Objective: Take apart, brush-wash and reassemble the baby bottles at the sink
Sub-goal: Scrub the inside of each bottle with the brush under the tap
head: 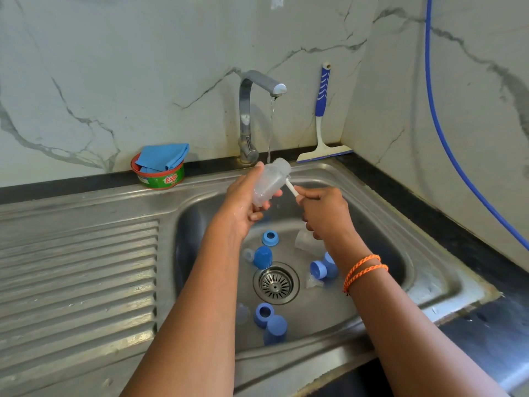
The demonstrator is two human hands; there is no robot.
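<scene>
My left hand [243,202] is wrapped round a clear bottle body [267,184], holding it tilted over the sink [372,196] just under the thin stream from the tap [252,110]. My right hand [323,210] pinches the white handle of the bottle brush [289,186], whose bristle head lies against the bottle's upper end; whether it is inside the mouth or beside it I cannot quite tell through the blur. Down in the basin, blue collars [270,238] and caps [262,257] lie scattered around the drain [276,283], with another clear bottle [307,242] partly hidden behind my right wrist. A green tub [160,179] with a blue cloth [163,157] sits on the ledge at left, a squeegee [322,124] leaning on the wall at right.
</scene>
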